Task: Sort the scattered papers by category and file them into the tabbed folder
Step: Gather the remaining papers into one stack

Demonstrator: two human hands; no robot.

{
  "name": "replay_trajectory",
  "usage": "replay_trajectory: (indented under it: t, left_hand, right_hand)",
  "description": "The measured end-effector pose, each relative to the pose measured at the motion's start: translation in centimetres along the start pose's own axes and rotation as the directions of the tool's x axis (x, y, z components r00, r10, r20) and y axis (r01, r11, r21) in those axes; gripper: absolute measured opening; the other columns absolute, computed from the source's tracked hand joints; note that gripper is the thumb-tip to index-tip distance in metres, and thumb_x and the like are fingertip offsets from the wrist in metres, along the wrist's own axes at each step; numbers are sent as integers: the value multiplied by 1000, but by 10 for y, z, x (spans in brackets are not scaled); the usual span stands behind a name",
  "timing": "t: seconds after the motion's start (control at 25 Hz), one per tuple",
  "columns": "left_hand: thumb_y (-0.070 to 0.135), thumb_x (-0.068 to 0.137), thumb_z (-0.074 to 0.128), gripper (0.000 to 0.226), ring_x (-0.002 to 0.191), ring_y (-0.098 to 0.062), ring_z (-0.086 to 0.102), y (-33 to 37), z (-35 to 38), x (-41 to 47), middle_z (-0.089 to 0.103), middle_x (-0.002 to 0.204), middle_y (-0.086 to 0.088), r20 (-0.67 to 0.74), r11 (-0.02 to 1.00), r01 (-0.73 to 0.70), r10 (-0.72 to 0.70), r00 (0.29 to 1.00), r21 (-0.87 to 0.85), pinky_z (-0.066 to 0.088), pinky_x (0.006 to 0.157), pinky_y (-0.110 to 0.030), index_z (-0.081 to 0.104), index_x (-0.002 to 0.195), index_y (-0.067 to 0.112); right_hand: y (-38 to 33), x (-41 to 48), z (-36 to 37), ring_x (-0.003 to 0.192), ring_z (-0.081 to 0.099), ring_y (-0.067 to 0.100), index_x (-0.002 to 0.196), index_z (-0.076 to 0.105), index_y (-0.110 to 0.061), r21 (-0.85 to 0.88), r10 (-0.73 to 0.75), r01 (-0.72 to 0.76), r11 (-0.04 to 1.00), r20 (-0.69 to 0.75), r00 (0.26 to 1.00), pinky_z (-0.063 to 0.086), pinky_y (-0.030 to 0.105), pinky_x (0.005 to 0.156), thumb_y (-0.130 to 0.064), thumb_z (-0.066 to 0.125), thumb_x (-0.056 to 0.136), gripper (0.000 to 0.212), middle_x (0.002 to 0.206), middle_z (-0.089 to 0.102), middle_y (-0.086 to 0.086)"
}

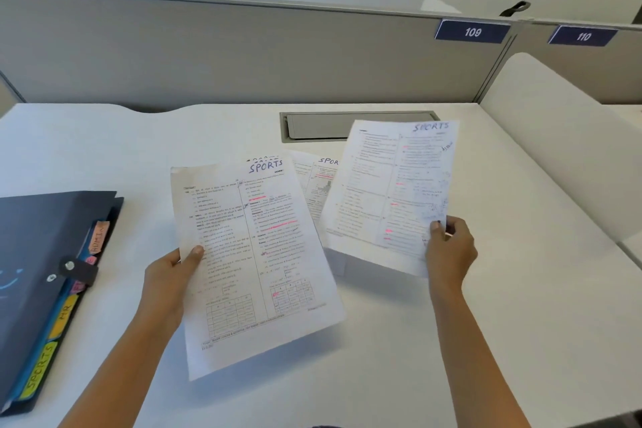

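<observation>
Left hand, thumb clamped on one SPORTS sheet — right hand, thumb clamped on second sheet.

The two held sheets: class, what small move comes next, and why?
Probably lay the right sheet, pinched by the right hand, onto the left sheet in the left hand: both are headed SPORTS, and the folder with its SPORTS tab is shut.

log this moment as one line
left hand: holds SPORTS sheet | right hand: holds second SPORTS sheet | third sheet: on desk, partly covered | tabbed folder: closed, at left
</observation>
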State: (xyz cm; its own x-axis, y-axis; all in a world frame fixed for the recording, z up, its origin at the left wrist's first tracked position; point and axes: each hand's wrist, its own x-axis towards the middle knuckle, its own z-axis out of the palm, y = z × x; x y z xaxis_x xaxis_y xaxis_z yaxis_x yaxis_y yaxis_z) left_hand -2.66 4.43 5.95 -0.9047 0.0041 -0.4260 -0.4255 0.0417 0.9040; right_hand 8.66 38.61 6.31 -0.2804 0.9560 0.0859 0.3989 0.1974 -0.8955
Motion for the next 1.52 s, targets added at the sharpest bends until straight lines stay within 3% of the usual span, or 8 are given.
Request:
replay_trajectory:
  t: [0.32,0.44,0.6,0.76,0.88,1.12,1.36,1.52]
  left_hand:
    - [19,93,58,9,81,-27,67,9,2,23,70,92,-5,-8,1000,-25,25,1000,11,53,72,-38,65,88,16]
    - [18,92,59,13,76,-27,67,14,14,40,70,88,-8,12,994,-60,59,998,89,53,67,-32,68,93,9]
    - [22,92,58,17,77,-27,69,15,31,64,73,92,-11,73,964,-108,93,993,241,53,66,-31,69,91,9]
    - [34,92,54,32,107,-31,58,9,58,89,62,116,-9,91,669,-266,285,954,694,51,85,-40,62,114,12]
    - [43,93,48,54,131,-33,31,5,77,95,32,142,-12,128,454,-228,241,962,861,32,106,-45,41,135,10]
    - [22,97,45,37,101,-25,51,4,90,91,41,129,-15,244,657,-321,210,947,682,46,83,-30,35,129,5]
    - [23,89,59,44,108,-30,58,-11,66,95,57,122,-14,140,675,-237,196,971,699,50,89,-37,45,126,3]
    - [41,81,60,53,100,-23,61,-3,47,86,63,115,-5,4,895,-146,159,987,420,50,90,-38,53,119,5]
  right_hand:
    - [-13,-42,72,84,57,24,107,56,1,-184,118,-49,982,387,915,39,23,57,-3,50,88,21,108,64,16]
    - [-14,-54,88,102,59,33,112,51,2,-282,188,-72,957,412,891,51,33,78,-5,50,86,26,116,59,19]
    - [-20,-66,96,113,47,33,121,45,5,-474,100,107,874,390,915,42,37,97,-21,50,94,38,122,48,21]
    - [-30,-72,104,110,48,32,119,44,7,-450,27,178,875,413,910,42,34,95,-18,50,92,36,120,48,21]
    - [-42,-73,111,109,52,32,121,42,7,-392,109,73,917,424,899,42,31,84,-15,52,90,39,122,49,20]
    - [-47,-75,113,97,56,32,125,35,2,-268,294,-184,946,463,837,42,30,74,-2,44,89,37,122,55,19]
    - [-35,-87,103,71,57,14,120,44,-11,-94,90,-48,994,524,847,45,17,51,8,34,90,36,107,64,10]
    - [-51,-91,90,64,56,8,106,46,-21,86,-109,76,993,514,851,44,10,45,3,39,95,27,98,64,5]
